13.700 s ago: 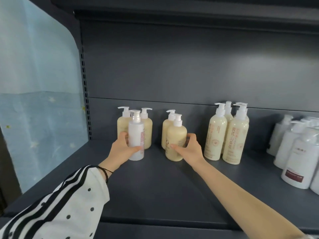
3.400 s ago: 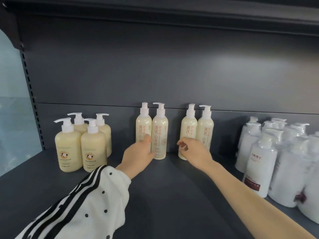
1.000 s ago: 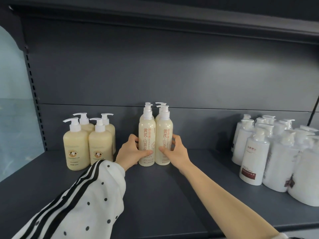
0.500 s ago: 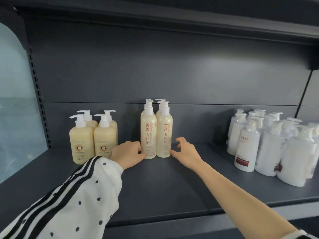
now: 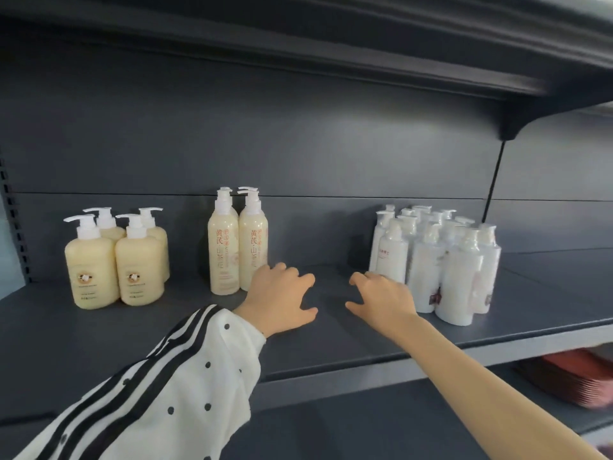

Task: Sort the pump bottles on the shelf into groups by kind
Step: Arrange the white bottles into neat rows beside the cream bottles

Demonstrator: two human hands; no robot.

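Observation:
Three groups of pump bottles stand on the dark grey shelf (image 5: 199,330). Several squat cream bottles (image 5: 114,260) sit at the left. Tall cream bottles with red characters (image 5: 237,247) stand packed together in the middle. Several white bottles (image 5: 434,260) crowd the right side. My left hand (image 5: 282,300) hovers over the shelf just right of the tall bottles, fingers spread, holding nothing. My right hand (image 5: 381,298) is spread too, its fingers close to the nearest white bottle (image 5: 391,257); contact with it is unclear.
The shelf above (image 5: 331,38) overhangs the bottles, with a bracket (image 5: 510,124) at the right. Below the shelf at the right lies a stack of red flat items (image 5: 574,380). Bare shelf shows between my hands.
Both hands have let go of the tall cream bottles and moved right. The right hand now sits by the white bottles. The view has swung right and down.

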